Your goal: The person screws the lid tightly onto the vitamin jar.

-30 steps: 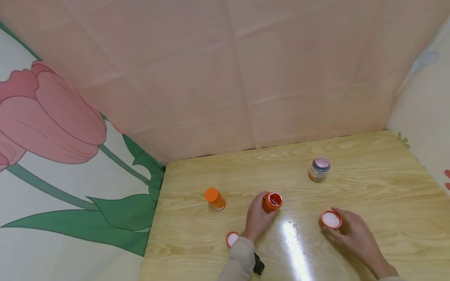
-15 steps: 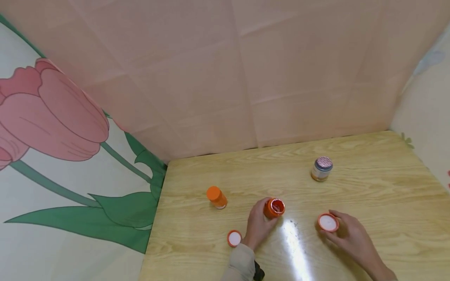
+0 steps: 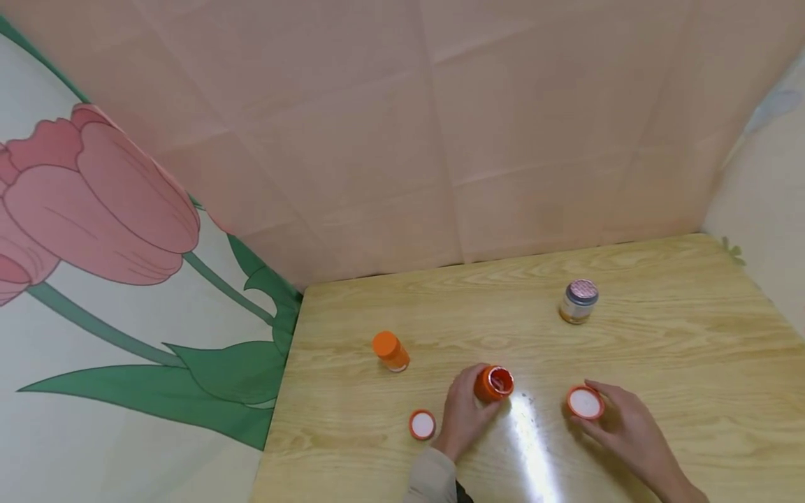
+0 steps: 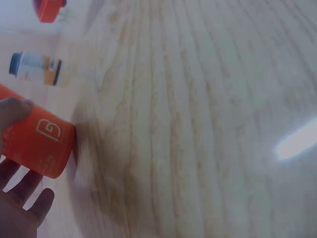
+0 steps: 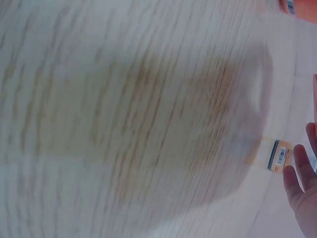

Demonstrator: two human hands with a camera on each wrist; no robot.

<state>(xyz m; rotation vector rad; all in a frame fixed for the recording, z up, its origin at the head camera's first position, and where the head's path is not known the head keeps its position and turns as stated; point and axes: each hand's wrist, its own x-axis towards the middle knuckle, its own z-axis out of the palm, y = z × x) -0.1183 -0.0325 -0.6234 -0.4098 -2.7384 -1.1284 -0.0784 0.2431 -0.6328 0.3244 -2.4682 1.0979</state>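
Note:
My left hand (image 3: 467, 412) grips an uncapped orange-red bottle (image 3: 486, 385) by its side, its dark red mouth facing up. The left wrist view shows a white logo on the same bottle (image 4: 42, 134), with the thumb on one side and fingers on the other. To the right, my right hand (image 3: 629, 429) pinches an orange cap (image 3: 585, 402) by its edge, its white inside turned upward. Only part of that hand (image 5: 304, 198) enters the right wrist view. A second orange cap (image 3: 422, 424) lies on the table, white inside up, just left of my left wrist.
A capped orange bottle (image 3: 391, 351) stands on the wood-grain table (image 3: 339, 433) to the left. Toward the back right is a small jar (image 3: 578, 302) with a dark-rimmed, pinkish lid. A pinkish sheet (image 3: 352, 140) hangs behind the table.
My left hand has drawn the uncapped bottle a little toward me. My right hand, still holding its cap, has shifted slightly left and nearer. The head view has turned slightly.

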